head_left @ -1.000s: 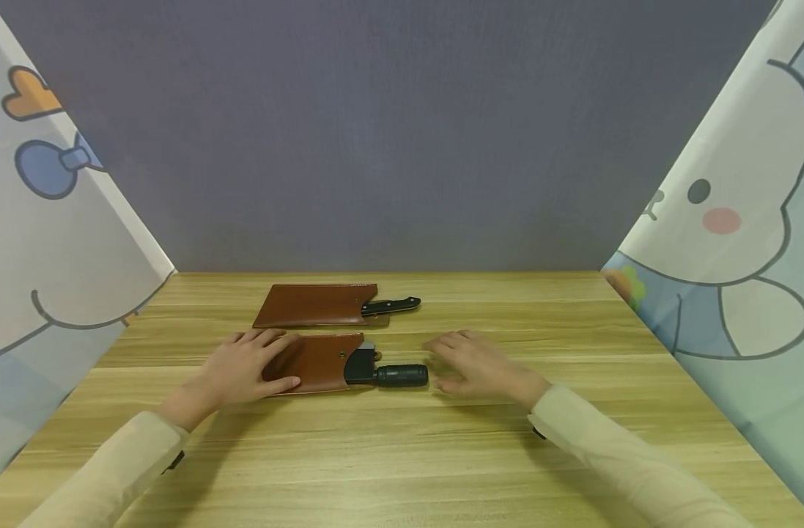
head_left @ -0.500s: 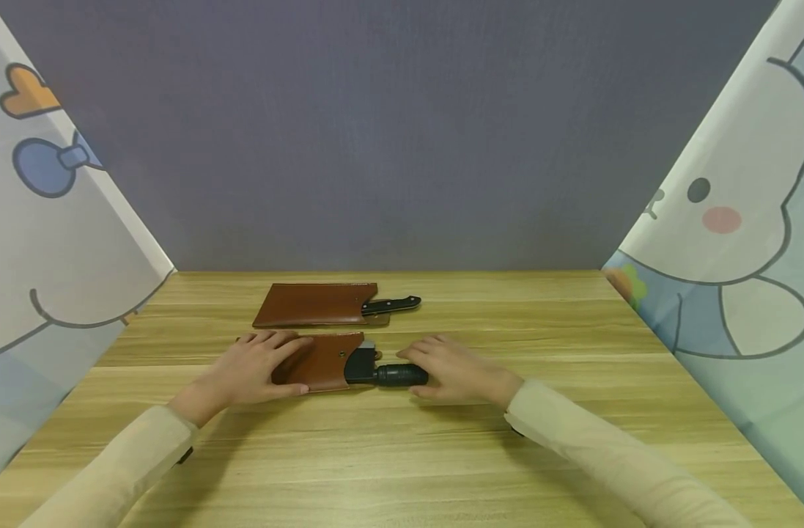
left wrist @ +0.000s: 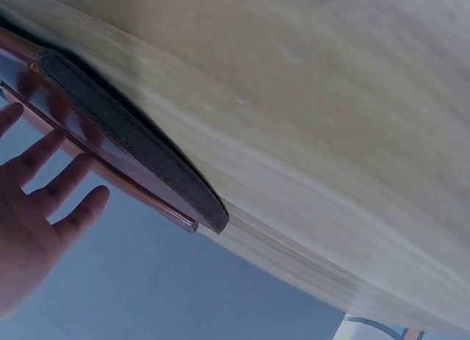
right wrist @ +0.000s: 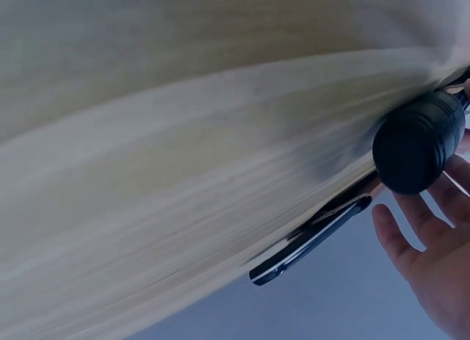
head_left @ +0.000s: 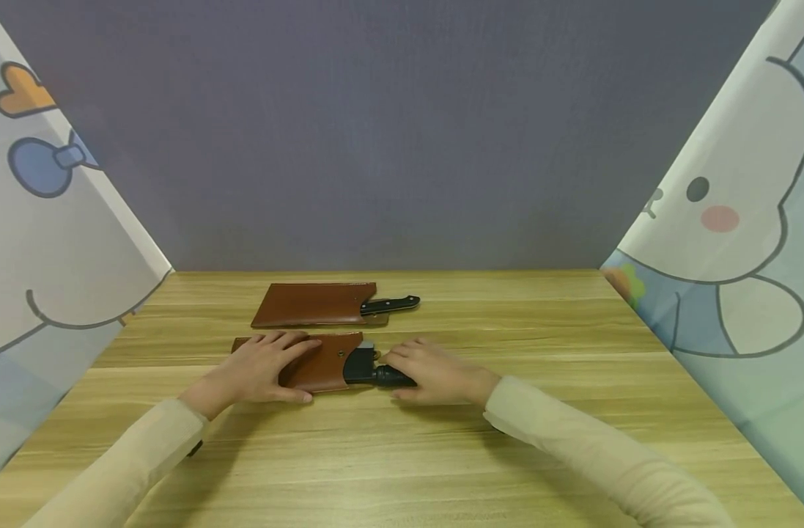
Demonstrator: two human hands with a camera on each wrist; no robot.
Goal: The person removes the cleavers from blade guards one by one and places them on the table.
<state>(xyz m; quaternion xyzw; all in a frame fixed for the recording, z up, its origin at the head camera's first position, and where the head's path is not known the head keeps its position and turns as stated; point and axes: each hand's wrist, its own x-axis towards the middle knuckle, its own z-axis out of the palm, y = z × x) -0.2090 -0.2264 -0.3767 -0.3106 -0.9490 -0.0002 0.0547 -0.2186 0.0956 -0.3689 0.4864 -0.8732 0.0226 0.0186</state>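
Observation:
A cleaver with a broad dark blade [head_left: 358, 365] and round black handle [head_left: 393, 377] lies on the table, most of its blade inside a brown leather sheath [head_left: 327, 367]. My left hand [head_left: 259, 370] is over the left part of this sheath. Its fingers look spread in the left wrist view, beside the sheath's edge [left wrist: 132, 127]. Over the handle's end is my right hand [head_left: 434, 374]; the right wrist view has its loosely bent fingers close beside the handle butt [right wrist: 411, 149], not curled round it. Whether they touch is unclear.
Behind lies a second brown sheath [head_left: 312, 304], from which a slim black riveted knife handle [head_left: 391, 304] sticks out to the right. The wood-grain table [head_left: 402, 455] ends at a grey wall [head_left: 388, 147]. Cartoon-printed panels flank both sides.
My right hand has moved left from beyond the handle's end to over it. My left hand has slid slightly right along the sheath. Both knives have stayed put.

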